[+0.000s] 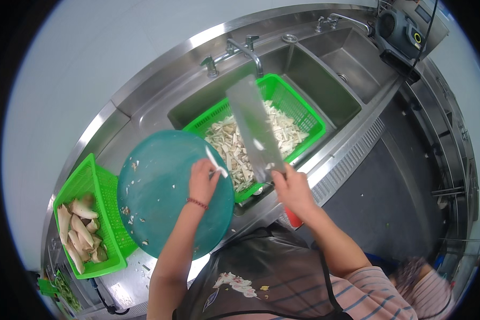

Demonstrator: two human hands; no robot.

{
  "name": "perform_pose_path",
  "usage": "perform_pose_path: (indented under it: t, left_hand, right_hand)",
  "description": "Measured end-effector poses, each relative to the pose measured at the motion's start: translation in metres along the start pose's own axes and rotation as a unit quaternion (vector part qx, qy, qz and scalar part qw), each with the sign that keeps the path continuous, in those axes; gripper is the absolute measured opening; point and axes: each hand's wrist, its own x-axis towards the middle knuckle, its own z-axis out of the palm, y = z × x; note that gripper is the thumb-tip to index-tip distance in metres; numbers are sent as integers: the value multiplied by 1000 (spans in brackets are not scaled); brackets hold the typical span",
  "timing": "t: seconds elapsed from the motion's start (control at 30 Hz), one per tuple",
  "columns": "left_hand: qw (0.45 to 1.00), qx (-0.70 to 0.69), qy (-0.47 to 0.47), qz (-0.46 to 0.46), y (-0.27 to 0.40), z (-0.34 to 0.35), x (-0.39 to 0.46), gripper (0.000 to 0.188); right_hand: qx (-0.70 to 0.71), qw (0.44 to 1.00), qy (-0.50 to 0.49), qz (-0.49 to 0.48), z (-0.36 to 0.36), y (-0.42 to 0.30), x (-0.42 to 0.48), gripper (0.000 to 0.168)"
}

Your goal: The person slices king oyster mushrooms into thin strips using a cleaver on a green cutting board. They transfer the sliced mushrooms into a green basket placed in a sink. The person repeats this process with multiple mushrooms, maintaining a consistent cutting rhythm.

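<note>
My right hand point(294, 190) grips the handle of a wide cleaver point(254, 128), its blade raised over a green plastic basket point(318, 134) in the sink. Cut white mushroom pieces point(228, 146) fill the bottom of that basket. At the right edge of a round green chopping board point(164, 216), my left hand point(204, 176) pinches thin white mushroom strips point(215, 162). Small scraps lie scattered over the board. Left of it, another green basket point(114, 216) holds several whole king oyster mushrooms point(80, 232).
A faucet point(246, 50) reaches over the sink, and a second basin point(354, 60) adjoins it. A grey blower point(400, 36) stands at the upper right. Part of another person in a striped sleeve point(428, 294) shows at the lower right. Cut greens point(67, 292) sit at the lower left.
</note>
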Motion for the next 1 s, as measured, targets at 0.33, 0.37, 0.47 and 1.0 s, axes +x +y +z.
perform_pose_path:
  t: [0.33,0.37,0.47,1.0]
  left_hand:
    - [976,-98,-75,-181,3,114,121,32]
    - [962,-92,-119,-230,-6,129,127,33]
    - [941,-28,-180,-286,-33,181,133,35]
    - [880,-63,-449,-144,-182,262,174,21]
  right_hand:
    - [91,982,69,150,-78,33,4,18]
    - [93,980,69,163,-82,34,6,18]
    - [114,971,79,192,-89,47,10,16]
    - [128,953,45,270,-87,87,53,12]
